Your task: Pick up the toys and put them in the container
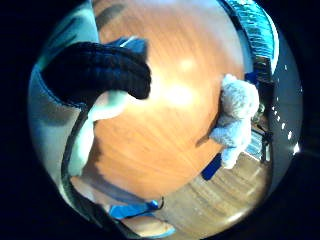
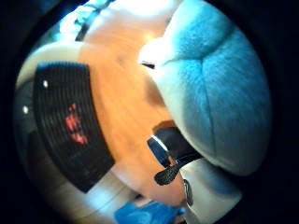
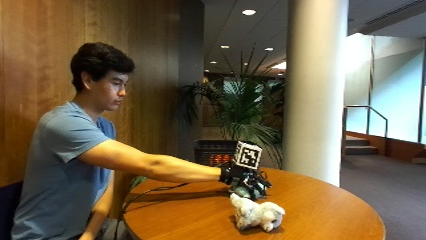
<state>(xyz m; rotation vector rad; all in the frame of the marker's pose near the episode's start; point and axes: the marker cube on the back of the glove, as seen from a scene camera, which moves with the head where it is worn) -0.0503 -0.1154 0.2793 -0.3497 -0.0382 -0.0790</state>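
Nearest the outside camera, a white plush dog (image 3: 257, 214) lies on its side on the round wooden bench (image 3: 333, 215), not yet picked up. Just behind and above it hangs the gloved right hand (image 3: 245, 182), the arm stretched out across the bench, and a pale plush toy (image 2: 212, 93) fills much of the thumb-side palm view, pressed close against the palm. In that view a gloved digit (image 2: 174, 148) curls in against the toy's edge, and the little-finger side shows gloved fingers (image 1: 100, 75) bent inward, so I judge that the hand is holding this toy, though the outside view does not show the grip plainly. Whether it sits clear of the bench or touches it I cannot tell. Farther off, beyond the far edge of the bench, stands a dark slatted container (image 3: 214, 152) with something red showing through its side; the thumb-side view shows the same black ribbed wall (image 2: 70, 126) beside the bench. No toy can be confirmed inside it from these views. As a judgement, the task is at an early stage: one toy appears to be in hand and has yet to travel to the container, and the white dog is left to collect after that.
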